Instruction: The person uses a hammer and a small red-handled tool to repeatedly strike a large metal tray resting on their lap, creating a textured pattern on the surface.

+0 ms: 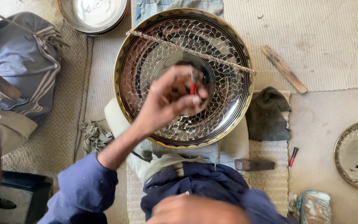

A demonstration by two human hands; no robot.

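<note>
Blue cloth covers our lap and both sleeves. Nearest the camera, at the bottom edge, our right hand (195, 209) lies blurred against the blue garment; we cannot tell whether its fingers are curled or spread. Our left arm rises from the lower left, forearm bare past the pushed-up sleeve, wrist bent so that our left hand (168, 99) hovers over the engraved brass plate (146, 62). Its thumb and fingertips are pressed together around a small red-handled tool (193, 85), held roughly upright above the plate's centre. The plate rests tilted on our knees, its surface cut with a scale-like pattern, and a twisted cord (191, 52) stretches across its upper half.

Beside our right knee lie a hammer head (254, 165) and a red marker (293, 157), with a dark rag (268, 114) just beyond. Farther right sits a smaller engraved plate (357, 155). A wooden stick (284, 69) lies on the mat, and a plain metal bowl (93, 14) stands at the top edge.
</note>
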